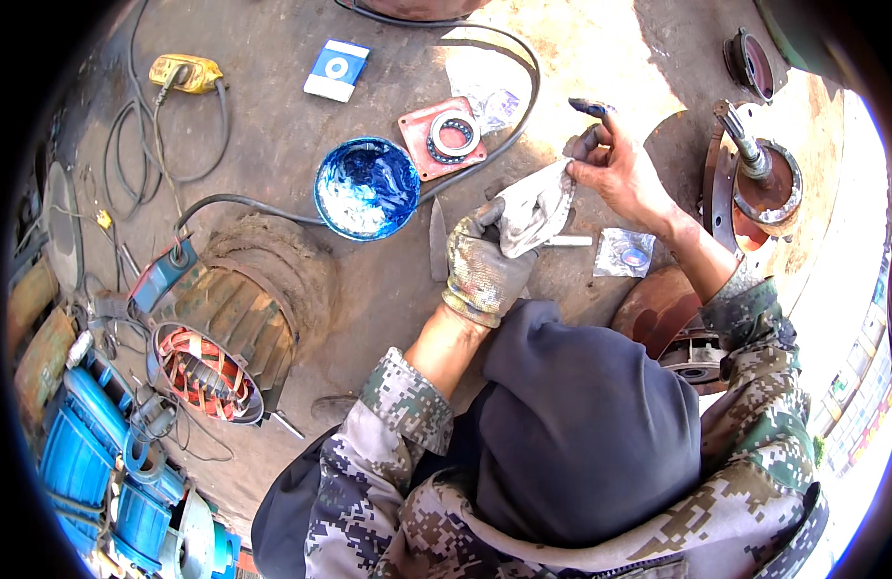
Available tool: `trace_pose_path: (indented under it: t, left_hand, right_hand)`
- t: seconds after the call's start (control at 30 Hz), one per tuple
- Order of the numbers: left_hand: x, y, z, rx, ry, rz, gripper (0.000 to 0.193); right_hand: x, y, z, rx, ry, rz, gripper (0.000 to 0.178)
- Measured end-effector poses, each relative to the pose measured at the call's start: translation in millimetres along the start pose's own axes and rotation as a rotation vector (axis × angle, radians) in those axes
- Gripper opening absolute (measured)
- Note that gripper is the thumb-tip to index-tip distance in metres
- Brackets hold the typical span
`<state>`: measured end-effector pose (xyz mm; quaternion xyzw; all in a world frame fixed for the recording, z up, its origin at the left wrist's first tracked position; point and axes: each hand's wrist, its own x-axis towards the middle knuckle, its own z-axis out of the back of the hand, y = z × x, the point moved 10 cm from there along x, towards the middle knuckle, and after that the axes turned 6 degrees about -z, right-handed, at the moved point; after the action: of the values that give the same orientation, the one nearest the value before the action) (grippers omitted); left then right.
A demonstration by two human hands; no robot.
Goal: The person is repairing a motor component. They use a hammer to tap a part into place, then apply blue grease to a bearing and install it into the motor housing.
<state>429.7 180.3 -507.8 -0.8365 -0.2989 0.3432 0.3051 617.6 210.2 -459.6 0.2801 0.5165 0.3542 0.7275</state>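
Note:
My left hand (485, 270), in a stained knit work glove, is closed on a crumpled white cloth (535, 214), possibly another glove. My bare right hand (620, 174) has black grease on its fingers. Its thumb and bent fingers pinch the cloth's upper right edge, while the forefinger points out to the upper left. Just beyond the cloth, a ball bearing (453, 137) rests on a red square flange plate (414, 127). Left of them stands a round tub of blue grease (367, 188). A pale rod (569, 241) and a small plastic packet (624, 253) lie beside my hands.
A motor housing with red windings (207, 374) stands at left, near blue machine parts (79, 444). A black cable (248, 201) runs behind the tub. A yellow socket box (187, 74) and blue-white carton (336, 69) lie farther back. An upright shaft (745, 145) stands at right.

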Motion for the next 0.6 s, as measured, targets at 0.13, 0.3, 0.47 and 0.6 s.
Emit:
trace_pose_path:
  t: [0.13, 0.3, 0.47, 0.6]
  left_hand:
    - [-1.7, 2.0, 6.5, -0.367, -0.084, 0.046, 0.046]
    - [-0.8, 1.6, -3.6, -1.094, -0.063, 0.231, 0.046]
    - [7.2, -16.9, -9.8, -0.842, -0.003, 0.059, 0.047]
    - [0.5, -19.1, -15.6, -0.523, -0.059, 0.01, 0.037]
  right_hand:
    - [-8.7, 3.7, -11.5, -0.128, 0.052, 0.085, 0.069]
    - [-25.3, 30.1, -14.0, -0.632, -0.004, 0.356, 0.067]
    - [-52.9, 65.3, -52.7, -1.18, -0.039, 0.624, 0.065]
    - [-62.9, 56.0, -69.9, -1.117, 0.053, 0.444, 0.048]
